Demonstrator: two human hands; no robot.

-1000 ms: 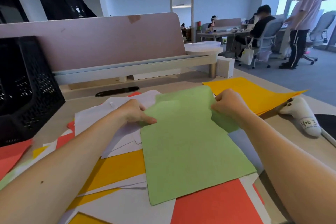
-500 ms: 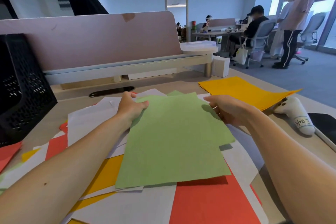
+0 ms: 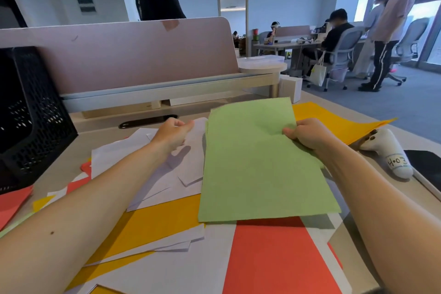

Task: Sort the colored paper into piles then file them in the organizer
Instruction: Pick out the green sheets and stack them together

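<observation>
My right hand (image 3: pixel 307 135) grips the right edge of the green paper (image 3: pixel 257 164), thumb on top, holding it lifted above the mixed heap. My left hand (image 3: pixel 173 132) hovers just left of the green sheet over white sheets (image 3: pixel 152 169), fingers loosely curled and holding nothing. Under and around lie a red sheet (image 3: pixel 276 258), orange-yellow sheets (image 3: pixel 155 224) and more white paper. A separate pile of orange-yellow paper (image 3: pixel 334 122) lies at the right behind my right hand. The black mesh organizer (image 3: pixel 31 114) stands at the far left.
A pink desk divider (image 3: pixel 133 55) with a shelf runs across the back. A white controller (image 3: pixel 391 153) and a dark tablet (image 3: pixel 427 164) lie at the right. More red paper (image 3: pixel 12 203) lies at the left edge. A person stands behind the divider; others are at far desks.
My left hand has let go of the green paper and pulled a little left. My right hand has carried the sheet to the right and up, toward the orange-yellow pile.
</observation>
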